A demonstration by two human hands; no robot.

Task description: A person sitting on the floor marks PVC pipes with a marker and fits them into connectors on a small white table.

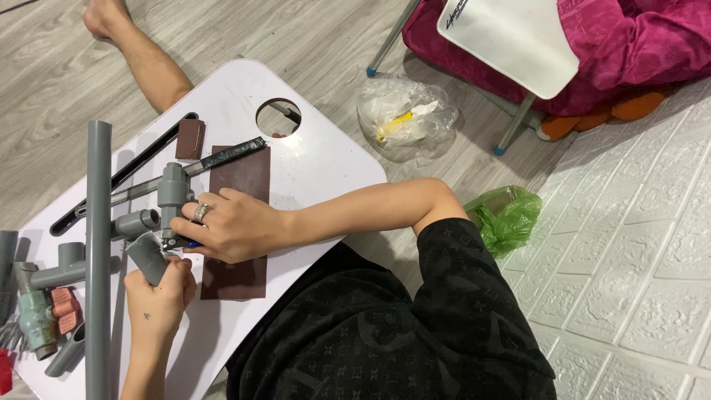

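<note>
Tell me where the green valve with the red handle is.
In the head view, the green metal valve with the red handle lies at the far left edge of the white lap table, left of the long upright grey plastic pipe and of the left hand.

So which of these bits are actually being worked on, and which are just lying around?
In hand:
left hand holding a short grey pipe piece
right hand on a grey pipe fitting
brown sandpaper sheet underneath

Lying about:
long grey pipe
old valve with red handle
clear plastic bag
green bag
</note>
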